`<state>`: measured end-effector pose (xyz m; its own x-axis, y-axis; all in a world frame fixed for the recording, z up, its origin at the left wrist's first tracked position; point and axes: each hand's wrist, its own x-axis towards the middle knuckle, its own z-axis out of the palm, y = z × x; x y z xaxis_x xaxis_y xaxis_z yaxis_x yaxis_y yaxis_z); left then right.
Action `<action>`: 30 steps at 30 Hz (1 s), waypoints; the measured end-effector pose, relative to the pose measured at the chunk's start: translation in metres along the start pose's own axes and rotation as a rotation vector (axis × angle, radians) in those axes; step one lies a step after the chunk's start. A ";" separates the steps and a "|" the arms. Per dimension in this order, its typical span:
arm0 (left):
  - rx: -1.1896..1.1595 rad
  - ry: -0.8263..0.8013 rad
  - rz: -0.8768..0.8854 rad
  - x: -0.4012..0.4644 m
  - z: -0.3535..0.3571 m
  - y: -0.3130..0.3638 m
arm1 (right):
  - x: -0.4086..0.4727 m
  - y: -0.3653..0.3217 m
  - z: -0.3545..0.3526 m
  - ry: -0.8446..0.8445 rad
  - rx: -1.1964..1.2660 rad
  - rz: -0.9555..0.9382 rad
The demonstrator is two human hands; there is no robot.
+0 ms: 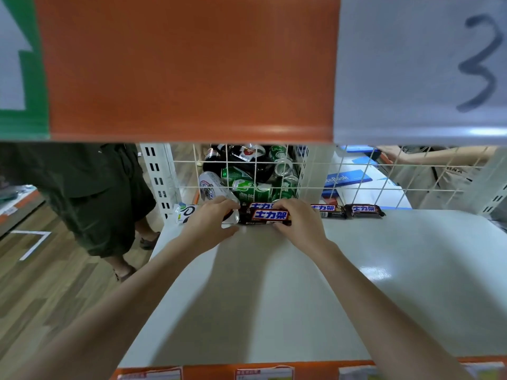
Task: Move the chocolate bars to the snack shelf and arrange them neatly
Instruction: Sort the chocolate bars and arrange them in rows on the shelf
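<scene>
Two hands meet at the back of the pale snack shelf, one at each end of the front chocolate bar. The left hand curls its fingers round the bar's left end, thumb low at the front; its grip is nearly closed on the wrapper. The right hand curls over the right end the same way, fingers on top and thumb beneath. A second bar lies just behind the held one, touching it. Further right along the wire mesh back, two more bars lie end to end. Behind the mesh sit green cans.
</scene>
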<state>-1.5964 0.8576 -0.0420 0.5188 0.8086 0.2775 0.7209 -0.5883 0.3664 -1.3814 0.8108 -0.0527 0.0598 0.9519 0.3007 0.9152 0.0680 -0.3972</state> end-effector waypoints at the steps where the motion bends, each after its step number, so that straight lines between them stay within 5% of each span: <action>1: 0.003 0.002 0.006 0.000 0.001 0.002 | 0.000 0.000 0.000 -0.001 0.000 0.004; 30: 0.029 -0.004 -0.009 -0.016 0.008 0.056 | -0.039 0.015 -0.035 0.068 -0.056 0.000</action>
<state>-1.5609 0.8119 -0.0336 0.5138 0.8142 0.2703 0.7386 -0.5801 0.3435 -1.3562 0.7641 -0.0401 0.0851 0.9292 0.3597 0.9360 0.0492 -0.3486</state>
